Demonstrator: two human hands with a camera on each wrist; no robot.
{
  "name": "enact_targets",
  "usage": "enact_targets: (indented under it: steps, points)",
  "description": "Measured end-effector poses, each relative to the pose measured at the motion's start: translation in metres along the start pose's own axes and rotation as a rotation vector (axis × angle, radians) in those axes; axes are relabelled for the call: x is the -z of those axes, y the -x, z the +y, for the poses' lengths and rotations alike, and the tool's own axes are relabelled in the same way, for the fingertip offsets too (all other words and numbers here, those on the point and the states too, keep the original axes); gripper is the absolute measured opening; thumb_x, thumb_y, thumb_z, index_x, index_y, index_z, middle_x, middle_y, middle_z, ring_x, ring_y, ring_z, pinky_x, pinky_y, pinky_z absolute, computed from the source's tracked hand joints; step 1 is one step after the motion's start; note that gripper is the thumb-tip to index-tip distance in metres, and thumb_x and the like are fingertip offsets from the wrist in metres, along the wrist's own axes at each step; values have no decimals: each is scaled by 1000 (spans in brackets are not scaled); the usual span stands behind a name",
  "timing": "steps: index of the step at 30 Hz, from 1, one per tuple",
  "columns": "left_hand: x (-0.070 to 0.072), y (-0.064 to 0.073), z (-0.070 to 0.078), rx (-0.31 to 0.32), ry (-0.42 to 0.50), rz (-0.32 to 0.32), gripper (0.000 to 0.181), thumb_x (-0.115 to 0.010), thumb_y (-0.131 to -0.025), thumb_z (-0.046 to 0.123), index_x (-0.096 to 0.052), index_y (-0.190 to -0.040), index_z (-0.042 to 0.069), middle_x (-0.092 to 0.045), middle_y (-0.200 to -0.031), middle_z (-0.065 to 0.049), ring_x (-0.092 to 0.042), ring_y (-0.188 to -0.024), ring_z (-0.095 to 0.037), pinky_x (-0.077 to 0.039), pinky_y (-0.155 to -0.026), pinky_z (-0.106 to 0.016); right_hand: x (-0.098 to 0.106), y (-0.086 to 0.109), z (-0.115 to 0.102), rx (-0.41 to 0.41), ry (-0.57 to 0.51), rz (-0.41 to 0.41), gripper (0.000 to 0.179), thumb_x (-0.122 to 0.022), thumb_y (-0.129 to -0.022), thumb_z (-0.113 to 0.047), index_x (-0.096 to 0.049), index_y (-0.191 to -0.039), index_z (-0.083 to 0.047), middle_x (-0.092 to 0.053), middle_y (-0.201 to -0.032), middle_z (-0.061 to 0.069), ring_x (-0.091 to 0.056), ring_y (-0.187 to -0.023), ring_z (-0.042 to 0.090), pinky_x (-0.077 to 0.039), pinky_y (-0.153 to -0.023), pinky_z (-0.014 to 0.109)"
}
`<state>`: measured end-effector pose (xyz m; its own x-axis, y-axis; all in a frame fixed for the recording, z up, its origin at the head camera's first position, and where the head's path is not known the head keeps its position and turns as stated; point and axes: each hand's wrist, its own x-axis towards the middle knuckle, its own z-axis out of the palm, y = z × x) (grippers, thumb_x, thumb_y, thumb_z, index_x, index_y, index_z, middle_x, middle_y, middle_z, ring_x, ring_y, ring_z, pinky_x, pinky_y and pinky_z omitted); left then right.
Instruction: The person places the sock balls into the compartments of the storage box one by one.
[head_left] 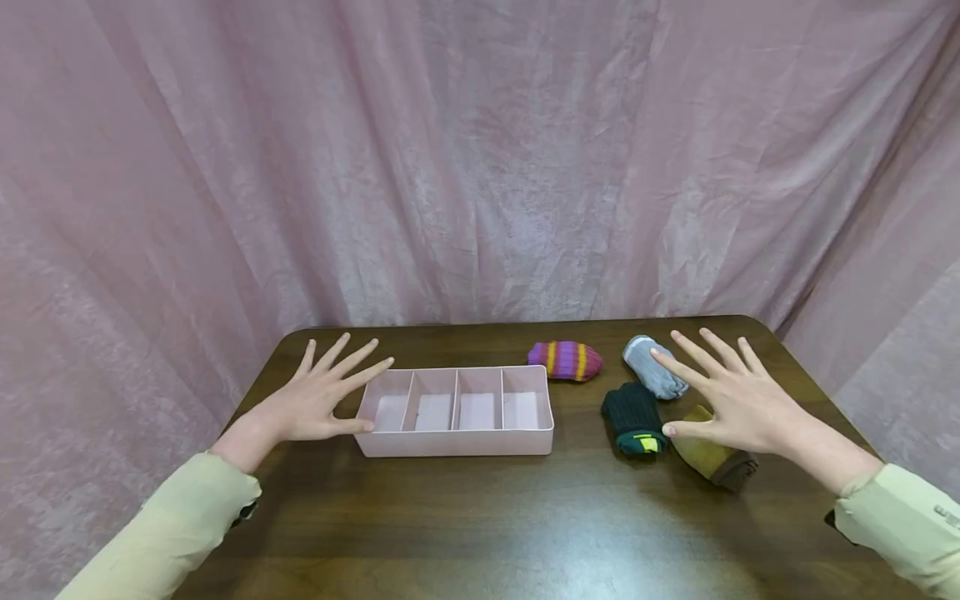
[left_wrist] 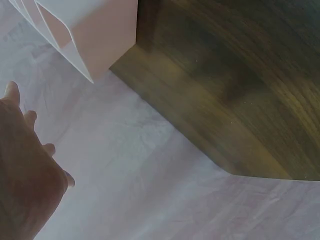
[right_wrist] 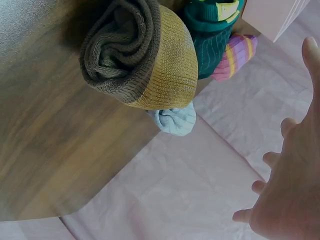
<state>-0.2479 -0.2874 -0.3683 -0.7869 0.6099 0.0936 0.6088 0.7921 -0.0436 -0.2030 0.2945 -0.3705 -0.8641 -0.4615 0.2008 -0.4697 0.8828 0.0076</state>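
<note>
My left hand [head_left: 313,402] hovers with spread fingers by the left end of a pale pink divided box [head_left: 457,443]. Its several compartments hold nothing. On the other side, my right hand [head_left: 738,400], fingers also spread, is above the rolled socks and grips none of them. Beneath it lies a mustard and brown rolled sock [right_wrist: 175,60], partly covered by the hand in the head view. Left of that sits a dark green rolled sock [head_left: 632,412] with a yellow patch. A light blue rolled sock [head_left: 651,367] lies behind, and a purple, striped one [head_left: 566,360] rests near the box's back right corner.
A brown wooden table [head_left: 450,525] with rounded far corners carries everything. Pink curtains [head_left: 480,167] hang behind it and along both sides. The table's left edge also shows in the left wrist view.
</note>
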Motion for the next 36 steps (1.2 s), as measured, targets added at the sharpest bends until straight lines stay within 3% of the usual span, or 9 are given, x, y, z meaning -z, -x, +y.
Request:
enact_targets:
  steps: [7,11,16,18,24,36]
  points:
    - [0,3,-3,27,23,-4,90,-67,-85,60,-21,-157,36,-10,-168,-1,-9,-151,-49,-7,-110,-84,2,2,2,-2,-19,-24,100,-65,-81,-68,-10,-159,-38,-10,-168,5,-10,-152,44,3,-118,74]
    - [-1,5,-6,47,63,1,90,-69,-85,56,-20,-158,36,-10,-168,-1,-11,-151,-48,-9,-110,-83,2,3,4,-11,-34,-23,101,-67,-80,-68,-11,-158,-39,-14,-168,5,-15,-151,44,-7,-116,76]
    - [-7,10,-12,39,133,48,90,-70,-86,52,-20,-158,31,-12,-168,-2,-19,-149,-47,-20,-112,-78,3,5,10,-11,-15,-5,101,-69,-79,-68,-13,-158,-39,-21,-166,6,-26,-145,45,-28,-106,76]
    - [-10,12,-14,41,151,74,90,-69,-87,53,-21,-159,30,-14,-167,-3,-24,-148,-45,-30,-110,-74,2,7,12,-5,-3,2,100,-69,-79,-67,-15,-158,-38,-23,-165,6,-30,-142,45,-34,-102,74]
    - [-23,19,-18,113,220,104,87,-67,-89,52,-18,-158,33,-18,-166,-4,-34,-145,-40,-49,-99,-63,0,16,22,-1,-14,2,99,-70,-80,-64,-17,-158,-35,-27,-163,5,-38,-136,43,-45,-92,70]
    - [-55,28,-10,192,370,130,85,-69,-92,40,-18,-159,29,-27,-162,-14,-36,-143,-43,-43,-102,-68,-13,34,43,-43,-70,-57,97,-70,-82,-61,-17,-159,-35,-36,-158,13,-46,-128,47,-52,-82,65]
